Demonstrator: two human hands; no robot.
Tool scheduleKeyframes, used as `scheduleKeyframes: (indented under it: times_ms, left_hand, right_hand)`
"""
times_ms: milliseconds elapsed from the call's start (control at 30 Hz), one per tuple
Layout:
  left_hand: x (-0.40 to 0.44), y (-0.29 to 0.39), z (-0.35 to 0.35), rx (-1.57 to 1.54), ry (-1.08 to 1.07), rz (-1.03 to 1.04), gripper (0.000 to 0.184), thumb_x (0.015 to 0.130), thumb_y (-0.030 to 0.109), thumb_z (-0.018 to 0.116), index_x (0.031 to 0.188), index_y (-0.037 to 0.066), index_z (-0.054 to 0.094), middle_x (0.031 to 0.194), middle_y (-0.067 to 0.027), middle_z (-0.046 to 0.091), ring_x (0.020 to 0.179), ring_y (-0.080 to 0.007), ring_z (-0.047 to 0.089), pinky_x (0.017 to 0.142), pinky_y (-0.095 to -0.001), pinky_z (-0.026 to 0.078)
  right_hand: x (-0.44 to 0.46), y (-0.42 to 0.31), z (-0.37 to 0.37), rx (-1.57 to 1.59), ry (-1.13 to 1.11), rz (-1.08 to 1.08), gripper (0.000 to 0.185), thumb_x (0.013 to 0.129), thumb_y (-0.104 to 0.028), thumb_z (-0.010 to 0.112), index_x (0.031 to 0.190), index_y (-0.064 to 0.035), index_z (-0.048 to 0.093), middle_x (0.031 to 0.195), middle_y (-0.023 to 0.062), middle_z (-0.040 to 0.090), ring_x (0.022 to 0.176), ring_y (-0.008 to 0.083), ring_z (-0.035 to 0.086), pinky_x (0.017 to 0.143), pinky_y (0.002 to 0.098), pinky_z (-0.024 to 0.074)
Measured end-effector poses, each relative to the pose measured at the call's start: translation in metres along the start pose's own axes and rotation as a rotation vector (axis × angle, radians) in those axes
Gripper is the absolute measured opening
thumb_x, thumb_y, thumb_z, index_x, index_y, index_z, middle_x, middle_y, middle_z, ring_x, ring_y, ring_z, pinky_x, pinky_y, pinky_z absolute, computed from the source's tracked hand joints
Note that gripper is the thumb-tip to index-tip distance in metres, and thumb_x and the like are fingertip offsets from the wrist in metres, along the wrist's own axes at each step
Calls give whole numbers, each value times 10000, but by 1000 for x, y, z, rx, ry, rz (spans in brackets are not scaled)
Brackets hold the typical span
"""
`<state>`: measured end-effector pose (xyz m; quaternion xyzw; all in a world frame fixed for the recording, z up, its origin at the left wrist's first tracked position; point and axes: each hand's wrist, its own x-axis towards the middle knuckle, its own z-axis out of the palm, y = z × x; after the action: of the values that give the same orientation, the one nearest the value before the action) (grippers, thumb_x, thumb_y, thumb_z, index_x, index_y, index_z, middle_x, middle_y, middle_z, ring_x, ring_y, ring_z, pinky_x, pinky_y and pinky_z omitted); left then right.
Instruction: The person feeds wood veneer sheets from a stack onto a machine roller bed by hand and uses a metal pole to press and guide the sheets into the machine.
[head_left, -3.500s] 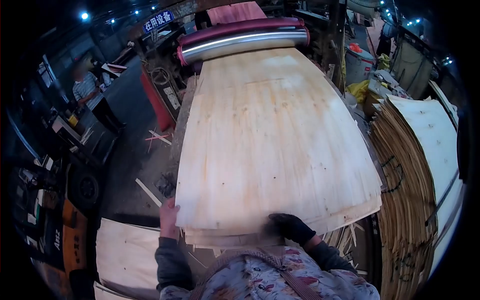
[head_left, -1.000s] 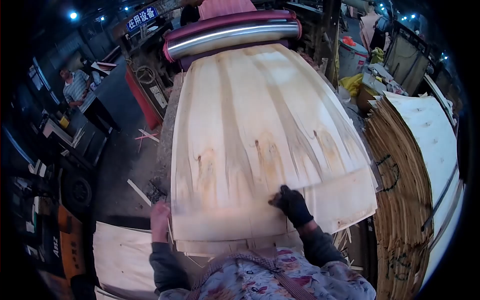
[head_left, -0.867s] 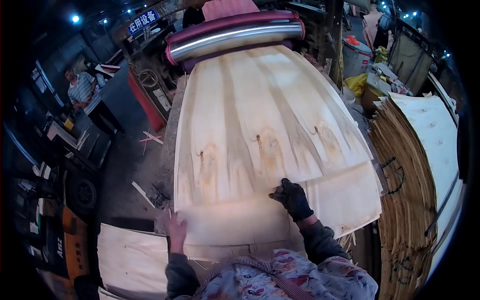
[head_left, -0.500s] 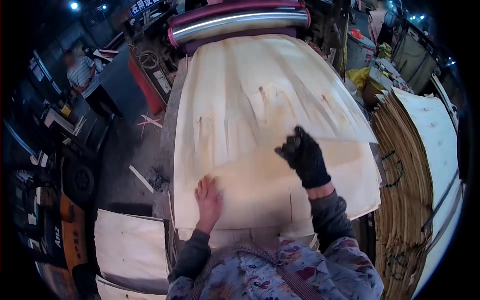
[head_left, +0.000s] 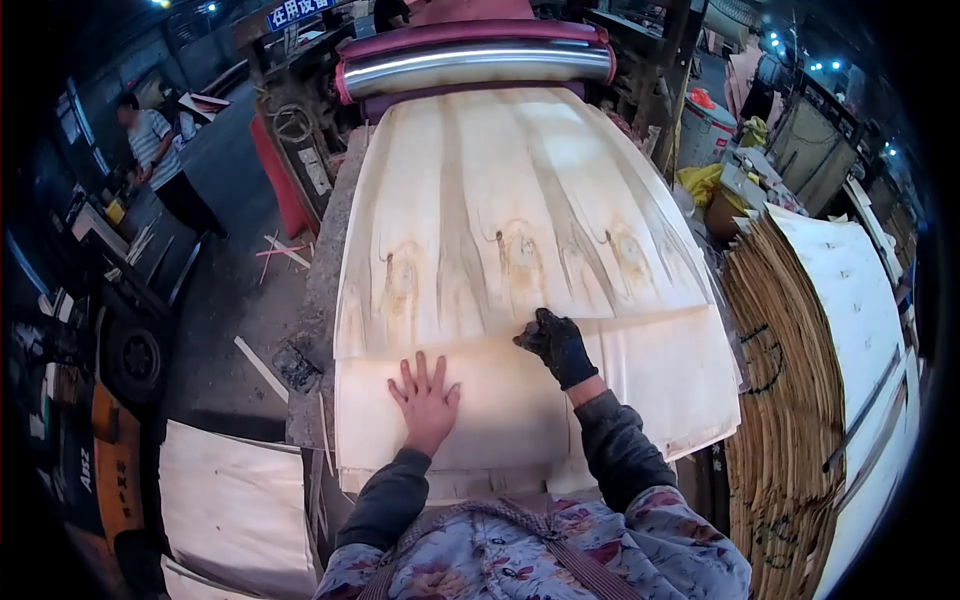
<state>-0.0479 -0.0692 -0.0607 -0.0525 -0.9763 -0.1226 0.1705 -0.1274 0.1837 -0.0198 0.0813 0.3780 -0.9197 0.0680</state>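
Note:
A wood veneer sheet [head_left: 480, 190] with brown streaks and knots lies on top of a stack, its far end close to the rollers. Its near edge crosses over a paler sheet [head_left: 660, 375] beneath. My bare left hand [head_left: 428, 408] rests flat on the pale sheet with fingers spread, the fingertips near that edge. In a black glove, my right hand [head_left: 558, 348] is closed at the streaked sheet's near edge, right of the middle. The glove hides part of the grip.
A machine with a shiny metal roller [head_left: 480, 65] and pink ends stands beyond the stack. To the right rises a tall pile of veneer [head_left: 785, 400]. More sheets [head_left: 235, 495] lie at lower left, beside an orange vehicle [head_left: 118, 460]. A person [head_left: 160, 150] stands at far left.
The streaked sheet's near edge has come down and lies flatter. My right hand has moved left and slightly nearer, still at that edge. My left hand has spread its fingers on the pale sheet.

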Motion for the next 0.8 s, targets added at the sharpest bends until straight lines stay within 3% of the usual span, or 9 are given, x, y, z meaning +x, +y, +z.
scheduleKeyframes:
  times_ms: [233,300,333,367,433,567,700,767,800]
  left_hand:
    - [3,5,-5,13,-28,3,570,861,389,552,1374,178,423,1485,-157,259,1368,-423,170,1040,-666,75]
    - [5,7,-9,23,-48,-4,569,861,378,558,1375,175,422,1485,-159,257,1366,-425,175,1040,-665,80]
    - [7,9,-10,23,-52,-6,567,861,368,563,1375,173,421,1485,-161,256,1363,-428,181,1040,-665,85]
    - [6,9,-9,24,-70,-22,567,861,368,563,1375,173,421,1485,-161,256,1363,-428,181,1040,-665,85]
    - [5,6,-7,18,-28,2,572,858,362,572,1376,173,421,1485,-161,257,1360,-427,193,1043,-660,88]
    - [2,3,-8,3,12,6,566,858,357,571,1374,177,425,1488,-154,254,1360,-421,199,1045,-656,95]
    - [-3,0,-10,-54,46,10,568,844,317,588,1371,176,431,1494,-151,239,1367,-413,179,1038,-661,94]
    - [-5,-2,-10,-58,71,18,568,843,320,588,1370,175,433,1495,-151,239,1368,-412,179,1038,-661,95]
    - [-6,-3,-10,-55,90,24,569,842,323,589,1369,175,436,1495,-150,240,1368,-412,180,1037,-660,96]
  right_hand:
    - [127,-19,6,15,-136,-18,167,924,-209,559,911,-44,581,811,109,623,762,289,645,763,473,545]
    - [142,-40,30,172,-192,13,237,918,-192,538,1084,-22,535,1080,213,604,981,358,603,873,498,500]
    - [146,-49,30,110,-278,15,298,933,-198,501,1177,-27,494,1180,218,557,1062,369,561,914,489,479]
    - [139,-57,37,62,-183,35,320,949,-202,470,1219,-29,484,1176,205,565,1049,362,568,916,486,476]
    - [102,-51,36,-15,-168,60,317,959,-194,451,1227,-31,493,1140,192,592,1005,348,593,903,483,486]
    - [-20,-7,-12,-137,-299,352,364,949,-211,485,1261,-24,490,1176,197,581,1032,318,602,920,439,487]
    - [-143,19,-28,-180,-205,462,368,945,-213,497,1238,9,507,1150,196,597,1058,357,588,912,481,482]
    - [-184,22,-31,-115,-140,547,342,927,-207,520,1213,-20,536,1128,168,614,1022,325,606,909,423,485]
    - [-197,19,-27,-864,-350,261,326,914,-201,530,1199,-46,550,1115,144,620,1009,303,612,899,389,484]
